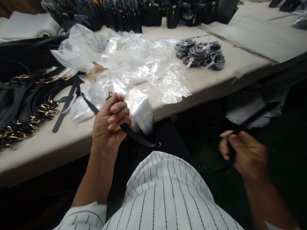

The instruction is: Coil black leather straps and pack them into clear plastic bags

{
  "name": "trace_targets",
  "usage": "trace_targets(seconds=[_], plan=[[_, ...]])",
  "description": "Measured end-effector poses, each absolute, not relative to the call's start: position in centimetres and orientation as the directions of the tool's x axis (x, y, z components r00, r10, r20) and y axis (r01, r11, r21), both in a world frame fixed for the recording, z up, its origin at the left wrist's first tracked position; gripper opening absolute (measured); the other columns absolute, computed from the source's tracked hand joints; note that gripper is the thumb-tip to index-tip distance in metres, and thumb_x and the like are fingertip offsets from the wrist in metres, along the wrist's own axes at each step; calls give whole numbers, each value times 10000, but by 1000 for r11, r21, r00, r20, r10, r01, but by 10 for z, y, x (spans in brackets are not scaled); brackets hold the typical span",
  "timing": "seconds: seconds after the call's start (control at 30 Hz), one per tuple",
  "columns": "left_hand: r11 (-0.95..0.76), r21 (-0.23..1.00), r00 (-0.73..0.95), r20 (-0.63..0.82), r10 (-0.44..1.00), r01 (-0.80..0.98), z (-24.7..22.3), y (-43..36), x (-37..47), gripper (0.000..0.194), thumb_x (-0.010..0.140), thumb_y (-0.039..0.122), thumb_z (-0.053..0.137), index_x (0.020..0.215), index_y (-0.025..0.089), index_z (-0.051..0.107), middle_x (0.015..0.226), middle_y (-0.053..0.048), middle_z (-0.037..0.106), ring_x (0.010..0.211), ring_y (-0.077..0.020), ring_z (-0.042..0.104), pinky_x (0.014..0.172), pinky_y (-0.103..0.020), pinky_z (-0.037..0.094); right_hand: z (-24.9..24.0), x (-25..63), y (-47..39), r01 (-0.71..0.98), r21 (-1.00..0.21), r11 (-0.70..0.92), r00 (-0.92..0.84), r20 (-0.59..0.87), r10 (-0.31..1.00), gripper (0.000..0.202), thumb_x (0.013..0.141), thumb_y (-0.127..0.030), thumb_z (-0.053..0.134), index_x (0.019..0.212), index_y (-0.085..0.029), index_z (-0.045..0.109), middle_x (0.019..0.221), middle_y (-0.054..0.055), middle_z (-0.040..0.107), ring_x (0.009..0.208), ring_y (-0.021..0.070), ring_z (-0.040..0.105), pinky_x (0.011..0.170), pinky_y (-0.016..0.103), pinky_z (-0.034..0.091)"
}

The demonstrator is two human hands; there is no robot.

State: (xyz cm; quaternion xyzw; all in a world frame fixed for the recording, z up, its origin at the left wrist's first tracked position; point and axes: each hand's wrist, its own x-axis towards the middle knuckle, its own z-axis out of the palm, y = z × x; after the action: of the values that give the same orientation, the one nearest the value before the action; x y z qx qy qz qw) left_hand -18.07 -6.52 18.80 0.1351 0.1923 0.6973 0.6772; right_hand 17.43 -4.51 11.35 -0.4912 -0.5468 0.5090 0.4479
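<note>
Black strap (pixel 137 136) runs through the left hand (pixel 112 119), which is curled around it by the table (pixel 242 65) edge; right hand (pixel 249 156), blurred, closed around a dark strip (pixel 259 115); clear plastic bags (pixel 141 57) lie beyond the left hand.

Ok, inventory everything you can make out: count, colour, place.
Table: one, beige, centre
Black bags: many, black, rear
Plastic bags: many, clear, centre
Loose straps: many, black, left
Coiled straps: several, black, right of plastic
Roll: one, white, upper left
Scrap: one, brown, among plastic
Sheets: several, white, beneath table
Held strap: one, black, left hand
Dark strip: one, blurred black, right hand
Shirt: one, striped white, bottom
Left hand: one, bare, centre-left
Right hand: one, bare, right
</note>
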Motion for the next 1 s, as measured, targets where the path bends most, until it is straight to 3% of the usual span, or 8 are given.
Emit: trace_targets(seconds=[0.17, 0.27, 0.4, 0.47, 0.57, 0.67, 0.77, 1.0], plan=[[-82, 231, -90, -24, 996, -969, 191, -71, -182, 223, 1043, 232, 296, 943, 137, 472, 547, 50, 578, 356, -7, 435, 297, -55, 267, 61, 78, -31, -274, -922, -275, -424, -141, 895, 269, 940, -476, 544, 882, -222, 479, 611, -28, 597, 407, 109, 521, 373, 207, 359], [-157, 143, -161, -19, 987, -977, 198, -75, -180, 113, 1027, 224, 362, 983, 173, 452, 533, 82, 538, 362, -18, 440, 309, -61, 288, 37, 42, -35, -252, -882, -399, -577, -194, 793, 313, 943, -498, 528, 858, -213, 431, 746, -6, 669, 361, 70, 477, 320, 181, 290], [-236, 190, -240, 0, 971, -953, 199, -74, -185, 106, 1022, 224, 364, 992, 177, 455, 535, 74, 561, 377, -24, 476, 303, -50, 292, 34, 22, -51, -180, -791, -584, -835, -190, 516, 311, 983, -488, 448, 873, -199, 417, 1053, 101, 715, 317, 19, 361, 286, 190, 154], [-269, 248, -276, 4, 961, -931, 192, -74, -191, 130, 1023, 221, 349, 980, 169, 460, 546, 60, 585, 383, -23, 487, 304, -43, 295, 39, 19, -53, -188, -734, -653, -888, -157, 432, 290, 1002, -470, 404, 923, -194, 446, 985, 90, 727, 308, 15, 303, 301, 196, 141], [-286, 304, -304, -15, 952, -909, 180, -79, -201, 159, 1022, 212, 324, 949, 160, 456, 557, 47, 604, 378, -24, 490, 299, -43, 299, 43, 19, -47, -231, -712, -663, -863, -165, 478, 266, 1002, -451, 415, 1056, -199, 482, 821, 20, 700, 311, 18, 274, 320, 188, 157], [-291, 276, -318, -57, 946, -916, 171, -85, -203, 139, 1013, 204, 329, 951, 159, 444, 554, 57, 596, 377, -24, 492, 298, -42, 299, 40, 17, -38, -159, -765, -624, -819, -252, 516, 322, 984, -444, 474, 1174, -184, 495, 658, -45, 616, 314, 26, 262, 332, 183, 174], [-307, 229, -332, -81, 940, -924, 170, -87, -199, 112, 1004, 208, 348, 965, 160, 441, 548, 69, 576, 375, -26, 486, 300, -44, 299, 31, 10, -36, -37, -775, -630, -850, -307, 428, 396, 995, -452, 450, 1202, -127, 542, 575, -60, 562, 323, 28, 258, 356, 194, 189], [-350, 226, -370, -53, 927, -909, 171, -83, -206, 149, 1014, 240, 338, 956, 151, 443, 549, 65, 566, 375, -24, 481, 297, -43, 290, 17, -3, -42, 23, -730, -683, -978, -158, 136, 535, 992, -550, 396, 820, -104, 635, 441, -66, 476, 306, 25, 247, 383, 210, 225]])
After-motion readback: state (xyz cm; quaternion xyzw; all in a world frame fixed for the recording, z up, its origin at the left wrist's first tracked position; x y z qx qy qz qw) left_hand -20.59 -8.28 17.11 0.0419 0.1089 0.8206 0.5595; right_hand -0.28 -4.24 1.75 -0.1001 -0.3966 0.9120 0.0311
